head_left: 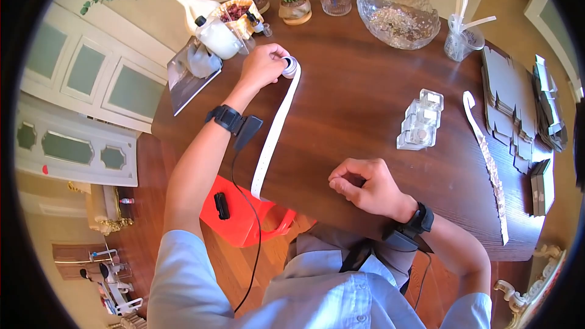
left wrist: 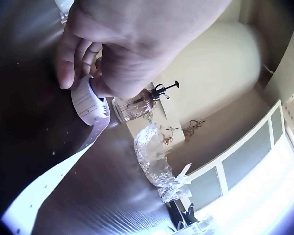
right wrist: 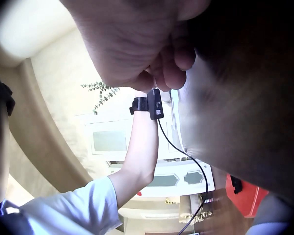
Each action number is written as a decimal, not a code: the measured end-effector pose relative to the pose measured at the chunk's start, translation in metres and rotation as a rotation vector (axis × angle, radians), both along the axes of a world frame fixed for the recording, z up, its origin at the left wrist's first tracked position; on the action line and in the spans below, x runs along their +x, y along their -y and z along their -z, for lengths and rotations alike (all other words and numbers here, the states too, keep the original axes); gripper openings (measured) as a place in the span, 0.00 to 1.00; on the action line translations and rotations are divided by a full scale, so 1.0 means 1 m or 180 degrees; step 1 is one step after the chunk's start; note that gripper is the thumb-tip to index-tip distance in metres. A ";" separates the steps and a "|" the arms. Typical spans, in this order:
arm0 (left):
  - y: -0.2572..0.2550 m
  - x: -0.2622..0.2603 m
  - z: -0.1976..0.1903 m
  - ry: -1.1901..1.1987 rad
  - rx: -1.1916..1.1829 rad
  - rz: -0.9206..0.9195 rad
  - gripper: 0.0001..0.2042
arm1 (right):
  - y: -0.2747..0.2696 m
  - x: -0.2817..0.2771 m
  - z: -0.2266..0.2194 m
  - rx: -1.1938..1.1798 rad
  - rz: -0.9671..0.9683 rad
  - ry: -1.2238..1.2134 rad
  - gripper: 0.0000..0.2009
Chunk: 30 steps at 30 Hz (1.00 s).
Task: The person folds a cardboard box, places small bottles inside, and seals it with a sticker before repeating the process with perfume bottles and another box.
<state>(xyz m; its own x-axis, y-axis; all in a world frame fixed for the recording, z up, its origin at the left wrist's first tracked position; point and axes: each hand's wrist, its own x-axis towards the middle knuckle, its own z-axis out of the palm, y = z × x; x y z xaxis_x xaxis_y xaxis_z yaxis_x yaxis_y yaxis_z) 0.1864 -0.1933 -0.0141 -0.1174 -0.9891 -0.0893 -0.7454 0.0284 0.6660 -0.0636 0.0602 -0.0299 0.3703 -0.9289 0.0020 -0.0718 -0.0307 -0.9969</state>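
My left hand [head_left: 263, 66] pinches a roll of white tape [head_left: 291, 68] near the far left of the table. In the left wrist view, thin lines cross the roll [left wrist: 88, 103], and small dark dots mark the unwound strip [left wrist: 53, 178]. The strip [head_left: 277, 128] runs from the roll toward me and reaches the table's front edge. My right hand [head_left: 372, 187] rests by the front edge with loosely curled fingers, no object showing in it. The right wrist view shows its curled fingers [right wrist: 171, 68] from the palm side.
Stacked clear cubes [head_left: 420, 120] stand right of centre. Farther right lie another whitish strip [head_left: 485, 158] and grey card pieces [head_left: 509, 97]. A glass bowl [head_left: 399, 18], a cup with white sticks [head_left: 461, 42], spray bottles and a plant [head_left: 295, 6] line the back. A red stool [head_left: 234, 213] stands below.
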 end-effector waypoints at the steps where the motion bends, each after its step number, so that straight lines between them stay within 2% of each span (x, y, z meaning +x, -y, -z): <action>1: 0.005 -0.001 -0.001 0.0122 -0.0090 0.0000 0.10 | 0.000 0.000 0.000 -0.0093 -0.0012 -0.0047 0.05; 4: 0.018 -0.005 -0.003 0.0438 -0.0203 0.0003 0.12 | 0.000 0.000 -0.001 -0.0208 -0.0011 -0.0116 0.05; 11: 0.022 0.000 0.003 0.0582 -0.0419 -0.0008 0.14 | 0.000 -0.001 0.000 -0.0347 0.0009 -0.0108 0.05; 14: 0.010 0.006 -0.003 0.0617 -0.0521 -0.0033 0.15 | 0.000 -0.001 0.001 -0.0323 0.0013 -0.0121 0.06; 16: -0.005 0.009 -0.008 0.0697 -0.1053 0.0008 0.13 | -0.001 -0.001 0.002 -0.0281 0.0001 -0.0142 0.06; 17: -0.014 0.010 -0.010 0.0698 -0.1057 0.0010 0.13 | -0.001 -0.002 0.002 -0.0236 -0.0010 -0.0164 0.06; 19: -0.041 0.007 -0.020 0.0253 -0.1239 0.0172 0.10 | -0.002 -0.002 0.003 -0.0219 0.0032 -0.0111 0.06; 21: -0.085 -0.007 -0.032 -0.0570 -0.0749 0.0499 0.08 | -0.004 -0.002 0.002 -0.0197 0.0070 -0.0058 0.06; 23: -0.137 -0.030 -0.064 -0.1065 0.0506 0.0793 0.11 | -0.005 -0.002 -0.002 -0.0154 0.0117 0.0055 0.06; 25: -0.171 -0.041 -0.070 -0.1394 0.1329 0.1039 0.14 | -0.006 -0.003 -0.012 -0.0338 0.0200 0.0077 0.06; 26: -0.179 -0.044 -0.065 -0.1690 0.1588 0.1200 0.16 | -0.007 -0.004 -0.019 -0.0535 0.0283 0.0114 0.05; 28: -0.188 -0.051 -0.065 -0.2192 0.2127 0.1371 0.19 | -0.010 -0.009 -0.034 -0.0434 0.0381 0.0249 0.06; 30: -0.189 -0.060 -0.066 -0.2245 0.2087 0.1447 0.19 | -0.012 -0.019 -0.042 -0.0311 0.0421 0.0358 0.08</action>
<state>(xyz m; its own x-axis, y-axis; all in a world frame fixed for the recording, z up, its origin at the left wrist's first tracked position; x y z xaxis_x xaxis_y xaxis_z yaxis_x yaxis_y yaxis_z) 0.1264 -0.0040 0.0523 -0.6966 -0.6227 -0.3563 -0.1948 -0.3139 0.9293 -0.0824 0.0720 0.0124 0.2374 -0.9628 0.1291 0.0299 -0.1256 -0.9916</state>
